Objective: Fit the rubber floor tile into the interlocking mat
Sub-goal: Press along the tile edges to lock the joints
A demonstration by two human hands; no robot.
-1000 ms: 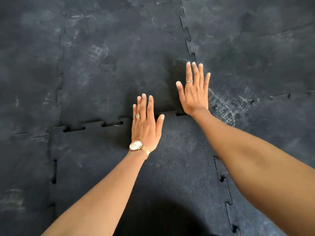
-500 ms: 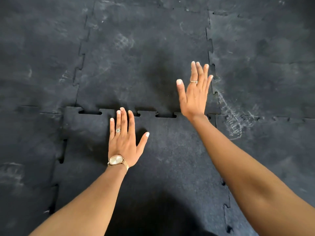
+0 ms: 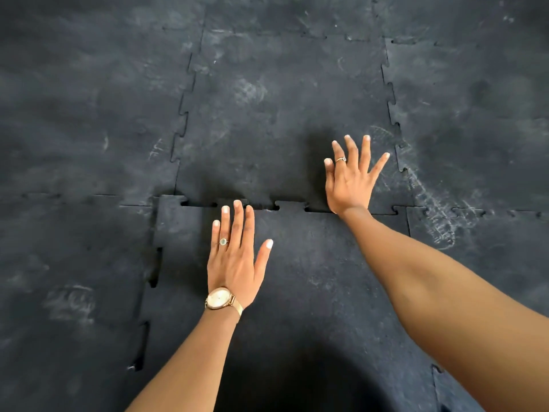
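A dark rubber floor tile (image 3: 312, 281) with jigsaw edges lies in front of me within the black interlocking mat (image 3: 282, 114). Its far edge meets the tile beyond, with small gaps showing at several tabs; its left edge stands slightly proud of the neighbour. My left hand (image 3: 234, 260), wearing a ring and a gold watch, lies flat and open on the tile, fingertips at the far seam. My right hand (image 3: 350, 176) rests across the seam with fingers spread, its palm on the far tile and its heel at the joint.
Joined black tiles with chalky scuffs (image 3: 439, 215) cover the whole floor around me. A jigsaw seam (image 3: 392, 114) runs away on the right and another (image 3: 182, 120) on the left. My shadow darkens the near part of the tile.
My left hand has slid left and back along the seam. My right hand's fingers have spread apart. The view has shifted, so the floor appears further right.
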